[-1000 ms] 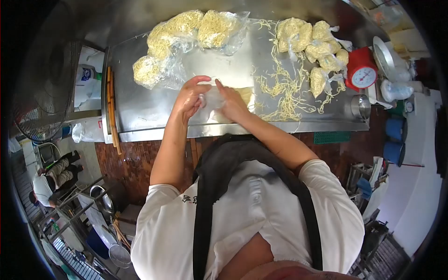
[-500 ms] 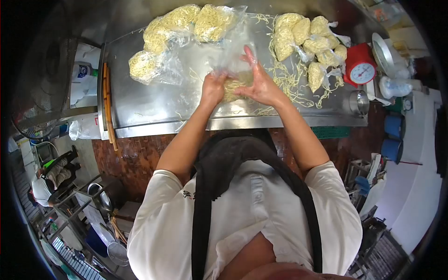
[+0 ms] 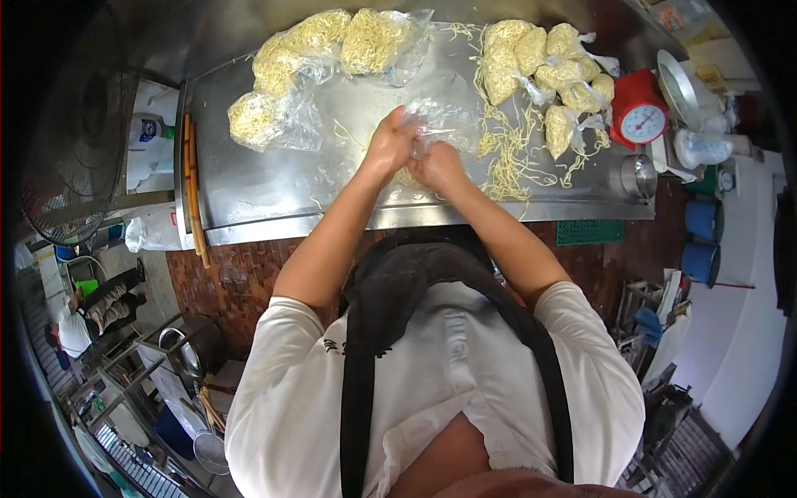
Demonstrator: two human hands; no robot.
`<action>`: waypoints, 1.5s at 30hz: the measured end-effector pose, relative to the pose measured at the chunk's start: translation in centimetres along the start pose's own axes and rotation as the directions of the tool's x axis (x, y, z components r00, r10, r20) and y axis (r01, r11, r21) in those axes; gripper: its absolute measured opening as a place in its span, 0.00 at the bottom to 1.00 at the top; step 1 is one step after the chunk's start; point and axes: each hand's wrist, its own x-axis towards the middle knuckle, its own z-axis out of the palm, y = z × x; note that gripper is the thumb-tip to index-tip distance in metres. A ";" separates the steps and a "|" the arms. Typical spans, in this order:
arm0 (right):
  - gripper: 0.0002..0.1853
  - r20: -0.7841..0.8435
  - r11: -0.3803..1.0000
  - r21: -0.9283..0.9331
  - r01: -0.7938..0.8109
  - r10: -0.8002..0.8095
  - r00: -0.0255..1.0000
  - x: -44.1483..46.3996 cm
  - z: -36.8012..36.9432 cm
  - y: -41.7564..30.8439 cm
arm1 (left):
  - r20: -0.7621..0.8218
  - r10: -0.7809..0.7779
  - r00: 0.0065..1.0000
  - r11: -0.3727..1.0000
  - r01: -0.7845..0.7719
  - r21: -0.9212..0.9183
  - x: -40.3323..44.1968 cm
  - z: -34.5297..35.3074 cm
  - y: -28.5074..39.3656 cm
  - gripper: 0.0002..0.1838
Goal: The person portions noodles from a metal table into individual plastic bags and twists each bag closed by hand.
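Note:
Near the front of the steel table, my left hand (image 3: 391,144) and my right hand (image 3: 440,168) are close together, both closed on a clear plastic bag (image 3: 444,120). The bag's loose, crumpled end spreads out beyond my fingers. Pale noodles show partly below my hands, mostly hidden by them. Loose noodle strands (image 3: 510,158) lie to the right of my right hand. Open bags of noodles (image 3: 374,41) stand at the back left, and another noodle bag (image 3: 253,120) sits left of my left hand. Several tied noodle bags (image 3: 502,62) are grouped at the back right.
A red dial scale (image 3: 639,108) with a metal pan (image 3: 679,87) stands at the table's right end, near a steel bowl (image 3: 638,177). Wooden rods (image 3: 192,183) lie along the left edge of the steel table (image 3: 257,191). Another person (image 3: 91,311) is far left.
My right hand has gone from spread fingers to closed, moving down and left beside my left hand. My left hand has shifted slightly up and right. The bag's end is now bunched.

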 end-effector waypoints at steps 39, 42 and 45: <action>0.24 -0.174 0.959 0.216 0.183 -0.147 0.974 -1.5 -8.8 -4.3 | 0.232 -0.386 0.893 0.807 0.449 -0.383 -3.4 -1.6 0.3 0.22; 0.27 -0.134 0.944 0.330 -0.017 0.065 0.989 -2.5 -8.0 -4.7 | 0.238 -0.289 0.927 0.631 0.372 -0.681 -2.7 1.5 -2.4 0.20; 0.23 -0.394 0.902 0.352 0.249 -0.098 0.914 -2.9 -4.8 -2.3 | 0.191 -0.274 0.943 0.541 0.315 -0.779 -2.5 2.4 -4.8 0.20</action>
